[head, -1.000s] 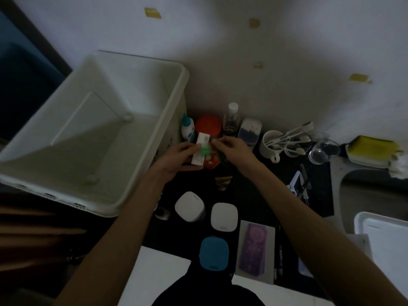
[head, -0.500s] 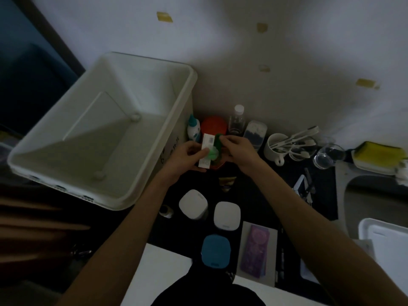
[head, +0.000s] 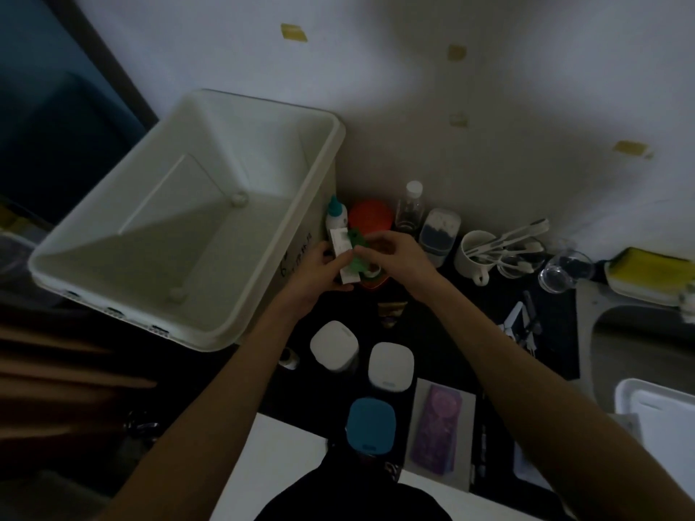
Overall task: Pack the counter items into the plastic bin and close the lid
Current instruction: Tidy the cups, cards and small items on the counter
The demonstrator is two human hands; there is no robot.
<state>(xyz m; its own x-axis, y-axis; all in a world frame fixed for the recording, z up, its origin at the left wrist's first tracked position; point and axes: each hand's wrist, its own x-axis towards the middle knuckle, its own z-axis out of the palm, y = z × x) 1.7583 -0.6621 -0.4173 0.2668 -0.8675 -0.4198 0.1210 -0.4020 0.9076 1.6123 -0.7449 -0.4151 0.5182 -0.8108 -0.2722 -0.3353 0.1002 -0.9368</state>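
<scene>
beside the bin [head: 210,235], left hand [head: 314,274] grasps white box [head: 344,253]; right hand [head: 400,257] pinches green piece [head: 357,244]

There is one bin [head: 158,235], and I take it as the landmark. To the right of the bin there are two hands [head: 319,272] [head: 395,257], one white box [head: 343,253] and one green thing [head: 357,246]. Behind them, near the bin's right wall, stand one dropper bottle [head: 336,214], one orange lid [head: 370,216], one clear bottle [head: 410,204] and one jar [head: 438,231]. Further right of the bin I count one mug [head: 472,257], one glass [head: 562,270] and one yellow sponge [head: 654,270]. Below the bin's right corner there are two white containers [head: 334,344] [head: 390,364], one blue container [head: 370,424] and one purple packet [head: 438,426]. On the wall above the bin I count four yellow tape pieces [head: 293,32] [head: 457,52] [head: 458,119] [head: 632,148].
</scene>
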